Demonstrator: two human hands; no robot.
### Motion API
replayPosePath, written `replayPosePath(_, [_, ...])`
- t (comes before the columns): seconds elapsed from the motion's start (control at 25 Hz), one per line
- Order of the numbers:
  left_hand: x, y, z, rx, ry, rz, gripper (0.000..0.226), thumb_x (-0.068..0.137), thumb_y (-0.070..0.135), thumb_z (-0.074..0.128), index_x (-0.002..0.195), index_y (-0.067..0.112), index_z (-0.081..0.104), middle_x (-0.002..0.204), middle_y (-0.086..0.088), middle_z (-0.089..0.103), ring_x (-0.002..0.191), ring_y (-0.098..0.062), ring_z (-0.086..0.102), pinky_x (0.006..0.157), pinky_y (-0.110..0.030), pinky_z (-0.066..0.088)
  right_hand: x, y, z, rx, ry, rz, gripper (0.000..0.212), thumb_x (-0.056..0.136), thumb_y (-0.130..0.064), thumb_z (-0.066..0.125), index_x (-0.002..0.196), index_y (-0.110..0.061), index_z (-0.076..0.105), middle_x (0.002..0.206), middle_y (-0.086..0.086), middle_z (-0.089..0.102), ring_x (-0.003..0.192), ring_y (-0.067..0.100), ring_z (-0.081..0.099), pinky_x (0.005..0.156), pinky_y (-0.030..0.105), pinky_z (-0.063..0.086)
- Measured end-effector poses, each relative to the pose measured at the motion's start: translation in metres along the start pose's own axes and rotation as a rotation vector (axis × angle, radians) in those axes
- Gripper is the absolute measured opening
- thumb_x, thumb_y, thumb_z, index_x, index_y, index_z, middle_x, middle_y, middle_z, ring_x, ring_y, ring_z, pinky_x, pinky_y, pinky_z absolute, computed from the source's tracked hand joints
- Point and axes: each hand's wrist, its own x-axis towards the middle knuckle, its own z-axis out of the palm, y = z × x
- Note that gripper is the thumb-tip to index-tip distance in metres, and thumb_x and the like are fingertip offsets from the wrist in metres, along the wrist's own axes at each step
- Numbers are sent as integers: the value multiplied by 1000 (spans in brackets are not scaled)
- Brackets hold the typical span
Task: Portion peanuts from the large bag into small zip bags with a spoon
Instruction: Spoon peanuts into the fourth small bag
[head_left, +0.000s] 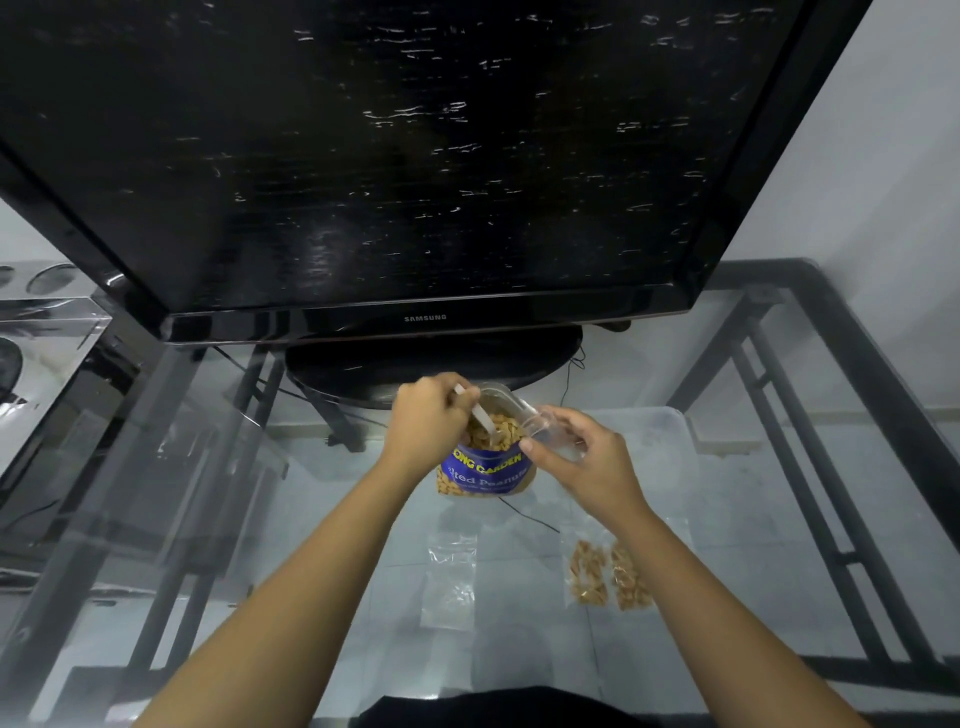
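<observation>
My left hand (426, 423) is curled round the white handle of the spoon (480, 414), and the spoon's lower end is down among the nuts in the open mouth of the large bag (488, 470). That blue peanut bag stands upright on the glass table (291, 545), just in front of the foot of the television (415, 156). It sits between my two hands, with my left hand at its left rim. My right hand (587, 457) is just to the right of the bag's mouth, thumb and fingers pinching a clear small zip bag (545, 428) that tilts toward the opening. I cannot tell whether it touches the large bag's rim or only comes close. Nearer to me on the glass, an empty zip bag (449, 577) lies flat, well apart from the large bag. To its right, beside my right forearm, a filled zip bag (587, 571) and a second filled zip bag (631, 577) lie side by side, peanuts showing through the plastic.
</observation>
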Motion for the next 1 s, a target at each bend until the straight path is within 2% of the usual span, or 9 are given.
replayPosePath(0.08, [6,-4,0,-179,98,-218,20,91,21,54,88,6,67,72,-12,69,59,-19,66,63,-32,57,-1,1,-1,13,-7,6,45,75,-36,73,116,-23,60,103,-11,64,98,1,57,73,10,43])
replayPosePath(0.2, [6,-7,-3,-375,112,-386,20,91,18,56,76,8,65,63,-8,65,35,-3,52,41,-13,42,-1,2,-3,23,-12,15,44,75,-36,73,115,-25,60,103,-11,64,99,0,57,74,11,43])
replayPosePath(0.28, [5,-7,-6,-454,81,-412,21,91,18,55,73,10,63,63,-6,64,33,-1,47,37,-13,36,-1,2,-3,30,-16,15,43,75,-36,73,114,-27,60,103,-12,64,100,2,57,73,11,43])
replayPosePath(0.44, [8,-15,-12,-567,29,-461,17,92,19,55,80,10,62,67,-5,66,35,-3,46,43,-20,31,-1,2,-4,57,15,13,45,75,-36,73,116,-24,59,107,-10,64,102,5,57,69,5,44])
replayPosePath(0.6, [12,-23,-17,-671,36,-509,18,92,19,55,76,12,59,60,-1,66,36,-3,46,40,-18,31,0,-1,-12,31,109,-17,50,72,-37,75,119,-23,60,109,-6,65,99,7,57,75,12,45])
replayPosePath(0.8, [16,-40,-28,-749,54,-563,18,93,19,53,76,13,57,66,-4,60,44,-6,45,38,-17,33,3,-7,-14,-200,114,-105,55,68,-45,76,117,-26,60,109,-9,64,93,6,57,79,22,49])
replayPosePath(1.0, [19,-37,-51,-781,102,-533,20,93,18,53,74,14,57,48,7,62,37,-1,46,34,-13,31,9,-19,-4,-419,90,-200,59,69,-51,73,118,-21,61,109,-5,65,94,11,59,81,30,51])
